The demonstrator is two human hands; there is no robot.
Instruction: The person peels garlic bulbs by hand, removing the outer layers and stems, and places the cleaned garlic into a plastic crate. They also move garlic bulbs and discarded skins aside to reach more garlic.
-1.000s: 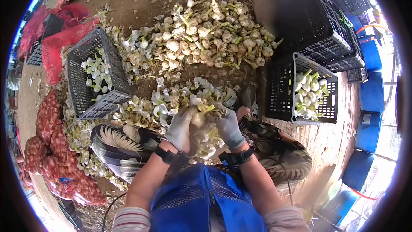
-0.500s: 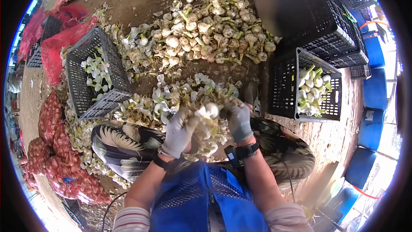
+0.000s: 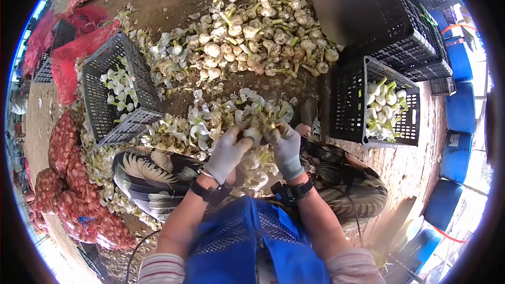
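Observation:
A white garlic bulb (image 3: 253, 135) is gripped in my left hand (image 3: 226, 152), which wears a pale glove with the fingers closed round the bulb. Close against it, my gloved right hand (image 3: 286, 150) pinches brownish, papery garlic skin (image 3: 269, 128); its fingertips are partly blurred. Peeled-off garlic skins (image 3: 210, 118) lie in a loose heap below and beyond both hands. Farther out is a large pile of unpeeled garlic bulbs (image 3: 263, 39) with short stems.
A black crate (image 3: 150, 118) with cleaned garlic stands at left, and another crate (image 3: 347, 105) holding garlic stands at right. Stacked black crates (image 3: 389, 31) rise behind the right one. Red mesh sacks (image 3: 84, 208) lie at far left; blue barrels (image 3: 456, 158) line the right edge.
My right hand has moved left and in to the bulb, closing the gap between the hands. My left hand has turned slightly and shifted right with the garlic bulb.

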